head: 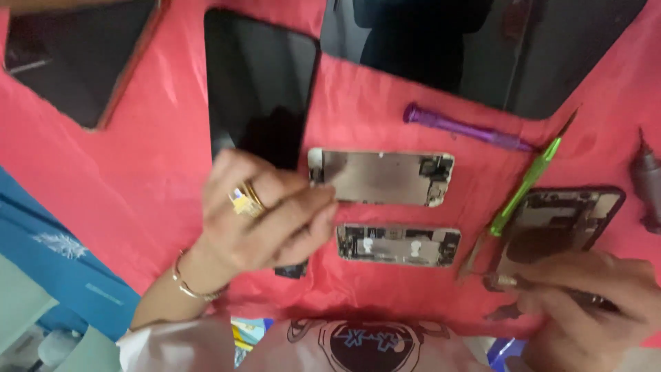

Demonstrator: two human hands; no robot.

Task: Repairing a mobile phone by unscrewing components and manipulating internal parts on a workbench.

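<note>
The left hand (265, 210) rests on the red cloth (158, 172), fingers curled loosely with their tips touching the left end of the upper opened phone body (382, 177); whether it pinches a small part there cannot be determined. This hand wears a gold ring and a thin bracelet at the wrist. The upper phone body lies flat on the bench, long side horizontal, with its inner metal plate showing. Just below it and parallel lies a second opened phone body (399, 245), with circuit parts visible. The right hand (585, 293) is closed around a slim metal tool (506, 280), its tip pointing left, near the lower phone body. Above the right hand lies a dark-framed phone housing (564, 220), and a green screwdriver (527, 180) lies diagonally across its left edge. A purple screwdriver (468, 129) lies farther back on the cloth. A black phone screen (258, 83) lies face up behind the left hand. A grey tool (647, 182) sits at the right edge.
</note>
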